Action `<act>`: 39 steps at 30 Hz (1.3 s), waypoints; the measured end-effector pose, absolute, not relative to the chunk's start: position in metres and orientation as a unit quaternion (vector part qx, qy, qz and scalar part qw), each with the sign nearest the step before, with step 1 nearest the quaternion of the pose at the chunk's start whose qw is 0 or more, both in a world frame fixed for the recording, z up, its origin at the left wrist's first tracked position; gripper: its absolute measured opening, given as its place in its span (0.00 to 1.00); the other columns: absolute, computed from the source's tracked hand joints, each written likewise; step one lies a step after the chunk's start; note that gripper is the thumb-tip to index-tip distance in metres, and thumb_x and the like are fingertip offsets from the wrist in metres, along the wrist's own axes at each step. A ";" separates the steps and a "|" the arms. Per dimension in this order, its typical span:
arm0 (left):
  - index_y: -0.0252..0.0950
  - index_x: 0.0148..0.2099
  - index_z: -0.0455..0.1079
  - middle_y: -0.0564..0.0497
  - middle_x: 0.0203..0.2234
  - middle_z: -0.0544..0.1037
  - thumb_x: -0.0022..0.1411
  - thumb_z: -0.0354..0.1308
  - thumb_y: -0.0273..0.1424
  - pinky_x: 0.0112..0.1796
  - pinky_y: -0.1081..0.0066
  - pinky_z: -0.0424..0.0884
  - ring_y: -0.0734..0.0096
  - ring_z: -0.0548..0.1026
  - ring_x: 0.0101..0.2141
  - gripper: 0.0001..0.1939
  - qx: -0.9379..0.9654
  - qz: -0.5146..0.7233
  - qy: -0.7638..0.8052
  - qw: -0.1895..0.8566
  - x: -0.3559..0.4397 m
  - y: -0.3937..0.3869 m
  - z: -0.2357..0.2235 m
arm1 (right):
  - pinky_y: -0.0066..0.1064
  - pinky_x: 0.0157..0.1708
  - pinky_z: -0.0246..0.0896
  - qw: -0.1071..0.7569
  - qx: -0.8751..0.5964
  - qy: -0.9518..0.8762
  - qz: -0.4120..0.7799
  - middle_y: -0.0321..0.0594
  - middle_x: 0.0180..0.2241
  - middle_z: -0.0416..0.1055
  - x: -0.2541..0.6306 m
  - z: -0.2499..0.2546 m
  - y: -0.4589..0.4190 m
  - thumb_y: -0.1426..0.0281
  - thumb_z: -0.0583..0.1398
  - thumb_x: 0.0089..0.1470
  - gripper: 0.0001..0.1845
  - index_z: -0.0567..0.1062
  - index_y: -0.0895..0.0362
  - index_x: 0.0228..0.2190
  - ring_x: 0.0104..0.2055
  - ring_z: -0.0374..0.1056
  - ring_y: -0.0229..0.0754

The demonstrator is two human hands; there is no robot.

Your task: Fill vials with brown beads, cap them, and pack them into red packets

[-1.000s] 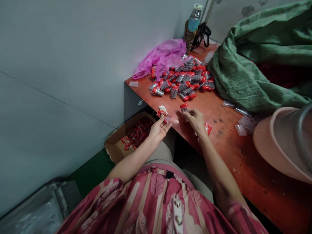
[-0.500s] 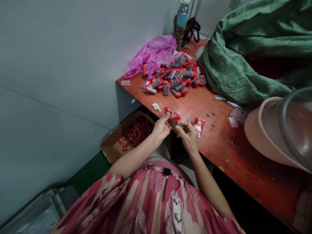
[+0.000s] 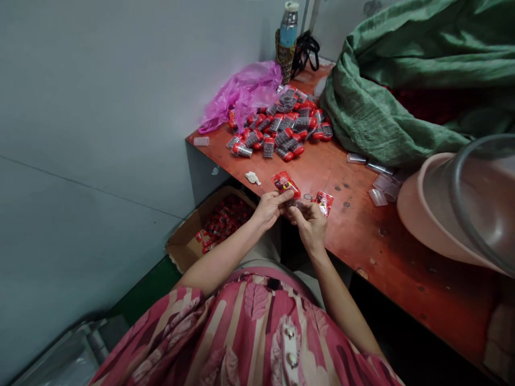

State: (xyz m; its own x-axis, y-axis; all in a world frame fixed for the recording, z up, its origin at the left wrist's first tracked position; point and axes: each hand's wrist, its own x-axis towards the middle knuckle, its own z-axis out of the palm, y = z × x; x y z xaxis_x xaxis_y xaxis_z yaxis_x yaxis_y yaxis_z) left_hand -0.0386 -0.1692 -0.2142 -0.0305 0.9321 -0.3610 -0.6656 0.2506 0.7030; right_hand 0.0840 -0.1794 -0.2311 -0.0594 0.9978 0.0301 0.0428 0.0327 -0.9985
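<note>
My left hand (image 3: 272,209) is closed, its thumb pressed on a red printed card (image 3: 285,183) that sticks up beyond the fingers. Between my two hands shows part of a small dark, see-through container (image 3: 296,203), mostly hidden by the card and fingers. My right hand (image 3: 311,224) pinches its lower end, fingertips close to the left ones. Just past the right fingers a second red printed card (image 3: 324,202) lies on the red table (image 3: 346,236). A crumpled white scrap (image 3: 253,178) lies left of the held card.
A heap of red-capped clear containers (image 3: 285,122) sits beside a pink plastic bag (image 3: 245,91). Green sacking (image 3: 362,107), loose clear tubes (image 3: 378,197) and a pink basin (image 3: 426,214) stand right. Below left, a cardboard box (image 3: 181,241) holds many red pieces. A bottle (image 3: 288,27) stands behind.
The held card has turned its printed face up and now covers the red cap that showed before. My left thumb has shifted right over it. The view has moved slightly.
</note>
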 end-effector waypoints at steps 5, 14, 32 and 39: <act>0.27 0.28 0.72 0.49 0.21 0.76 0.42 0.67 0.37 0.27 0.71 0.69 0.74 0.72 0.21 0.17 0.240 0.548 0.414 0.686 -0.045 -0.167 -0.210 | 0.24 0.16 0.61 0.461 -0.438 -0.463 0.618 0.30 0.20 0.69 0.088 -0.230 -0.174 0.63 0.64 0.44 0.12 0.70 0.57 0.30 0.16 0.63 0.32; 0.27 0.29 0.73 0.50 0.18 0.74 0.41 0.68 0.36 0.23 0.72 0.68 0.75 0.71 0.18 0.17 0.248 0.532 0.423 0.690 -0.037 -0.170 -0.209 | 0.25 0.19 0.64 0.510 -0.465 -0.460 0.559 0.32 0.23 0.71 0.083 -0.228 -0.175 0.64 0.64 0.43 0.13 0.70 0.57 0.31 0.21 0.67 0.33; 0.27 0.30 0.73 0.46 0.27 0.78 0.43 0.68 0.32 0.39 0.65 0.72 0.70 0.76 0.29 0.14 0.166 0.566 0.420 0.690 -0.057 -0.203 -0.216 | 0.27 0.22 0.69 0.464 -0.434 -0.436 0.637 0.29 0.21 0.70 0.073 -0.230 -0.174 0.64 0.66 0.40 0.14 0.68 0.56 0.27 0.21 0.69 0.34; 0.33 0.39 0.70 0.42 0.38 0.76 0.47 0.65 0.39 0.38 0.65 0.72 0.64 0.77 0.34 0.20 0.031 0.569 0.566 0.596 -0.085 -0.245 -0.245 | 0.26 0.21 0.67 0.501 -0.472 -0.435 0.581 0.31 0.22 0.72 0.111 -0.226 -0.164 0.65 0.64 0.43 0.13 0.69 0.57 0.30 0.21 0.69 0.34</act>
State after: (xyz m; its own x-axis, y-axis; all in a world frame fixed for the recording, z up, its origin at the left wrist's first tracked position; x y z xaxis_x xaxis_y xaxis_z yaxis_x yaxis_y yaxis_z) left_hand -0.0845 -0.2455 -0.2447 -0.2876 0.7138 -0.6385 -0.6428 0.3504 0.6812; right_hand 0.1113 -0.1643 -0.2257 -0.0521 0.9923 -0.1125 -0.1715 -0.1199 -0.9779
